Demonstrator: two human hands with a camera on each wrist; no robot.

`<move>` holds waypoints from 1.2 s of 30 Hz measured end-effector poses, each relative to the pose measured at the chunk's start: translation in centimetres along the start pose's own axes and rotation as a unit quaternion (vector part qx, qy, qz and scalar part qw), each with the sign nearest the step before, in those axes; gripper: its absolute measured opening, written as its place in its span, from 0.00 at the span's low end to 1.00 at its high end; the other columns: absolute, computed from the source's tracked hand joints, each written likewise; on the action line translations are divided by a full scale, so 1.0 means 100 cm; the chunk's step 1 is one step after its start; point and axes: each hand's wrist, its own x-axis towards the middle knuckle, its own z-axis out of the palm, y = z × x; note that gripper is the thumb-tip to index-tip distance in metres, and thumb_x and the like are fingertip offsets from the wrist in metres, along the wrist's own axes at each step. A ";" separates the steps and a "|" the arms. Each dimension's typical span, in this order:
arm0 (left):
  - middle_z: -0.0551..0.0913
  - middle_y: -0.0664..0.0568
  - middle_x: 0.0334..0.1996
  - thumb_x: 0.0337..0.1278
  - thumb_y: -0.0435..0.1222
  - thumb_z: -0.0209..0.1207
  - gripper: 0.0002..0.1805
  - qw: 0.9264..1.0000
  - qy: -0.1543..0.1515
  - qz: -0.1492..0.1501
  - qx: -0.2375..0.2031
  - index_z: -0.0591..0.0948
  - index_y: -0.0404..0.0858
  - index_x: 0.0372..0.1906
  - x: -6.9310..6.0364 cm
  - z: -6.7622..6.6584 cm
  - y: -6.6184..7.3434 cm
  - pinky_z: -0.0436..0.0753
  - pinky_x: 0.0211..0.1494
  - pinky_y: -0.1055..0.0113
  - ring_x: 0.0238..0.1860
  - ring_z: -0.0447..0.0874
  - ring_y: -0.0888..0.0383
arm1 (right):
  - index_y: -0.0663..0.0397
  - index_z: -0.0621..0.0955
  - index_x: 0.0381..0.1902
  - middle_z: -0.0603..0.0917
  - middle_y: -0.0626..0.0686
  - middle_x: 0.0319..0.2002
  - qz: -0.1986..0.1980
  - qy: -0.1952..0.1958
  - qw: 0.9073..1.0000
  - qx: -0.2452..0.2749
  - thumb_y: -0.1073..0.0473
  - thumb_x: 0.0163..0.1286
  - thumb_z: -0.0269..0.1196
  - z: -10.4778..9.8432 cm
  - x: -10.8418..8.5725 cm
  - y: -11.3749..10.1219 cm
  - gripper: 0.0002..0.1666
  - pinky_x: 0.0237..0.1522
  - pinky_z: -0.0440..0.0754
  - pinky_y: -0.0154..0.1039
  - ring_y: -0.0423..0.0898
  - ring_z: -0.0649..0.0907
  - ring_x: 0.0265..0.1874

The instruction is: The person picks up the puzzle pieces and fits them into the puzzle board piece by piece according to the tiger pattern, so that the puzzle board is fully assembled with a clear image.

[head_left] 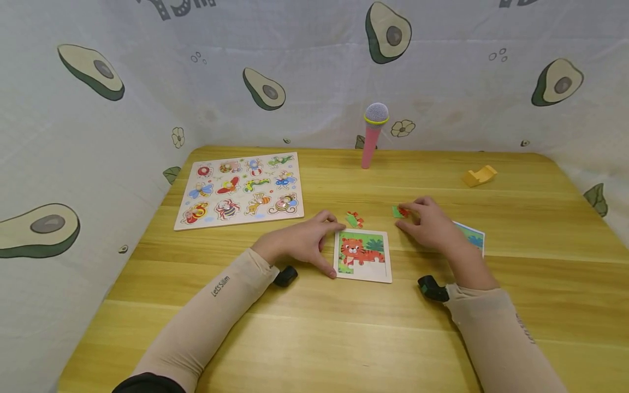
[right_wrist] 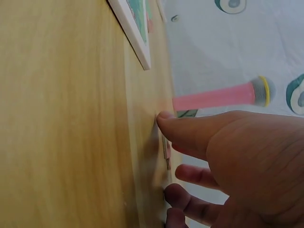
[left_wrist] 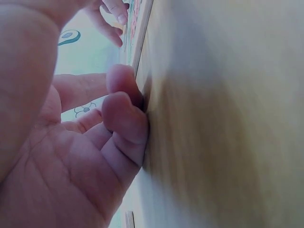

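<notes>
A small tiger jigsaw puzzle (head_left: 363, 255) lies in a white-framed board, with a bare white patch at its lower right. My left hand (head_left: 307, 240) holds the board's left side, thumb near the lower corner and index finger at the upper one. In the left wrist view the left hand's (left_wrist: 80, 142) other fingers curl against the tabletop. My right hand (head_left: 432, 226) is over red and green puzzle pieces (head_left: 400, 212), its fingertips touching them and its thumb apart. More loose pieces (head_left: 355, 219) lie just behind the board.
A wooden insect peg board (head_left: 241, 191) lies at the back left. The pink toy microphone (head_left: 371, 136) stands upright near the back edge. A yellow block-like holder (head_left: 480, 176) sits at the back right. Partly under my right forearm is a picture card (head_left: 474, 237).
</notes>
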 end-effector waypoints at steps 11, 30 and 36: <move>0.60 0.52 0.63 0.40 0.56 0.79 0.59 1.000 -0.001 -0.001 -0.002 0.62 0.39 0.77 0.000 0.001 -0.001 0.74 0.39 0.71 0.33 0.73 0.61 | 0.68 0.75 0.66 0.71 0.70 0.60 -0.002 -0.001 1.000 -0.009 0.52 0.75 0.61 0.004 0.001 -0.004 0.29 0.63 0.66 0.66 0.68 0.71 0.60; 0.60 0.53 0.63 0.40 0.56 0.78 0.59 1.000 -0.001 0.000 -0.006 0.62 0.39 0.77 0.000 0.000 -0.001 0.75 0.41 0.71 0.33 0.73 0.61 | 0.62 0.79 0.61 0.78 0.66 0.57 -0.010 -0.016 1.000 0.022 0.58 0.71 0.66 -0.006 -0.002 0.000 0.24 0.43 0.76 0.54 0.57 0.79 0.42; 0.60 0.53 0.63 0.40 0.56 0.78 0.59 1.000 0.000 0.000 -0.003 0.63 0.40 0.77 0.000 0.000 -0.001 0.75 0.40 0.71 0.33 0.73 0.61 | 0.65 0.77 0.63 0.77 0.67 0.57 -0.013 -0.022 0.999 0.029 0.58 0.70 0.68 -0.008 -0.003 0.002 0.28 0.44 0.77 0.55 0.59 0.79 0.44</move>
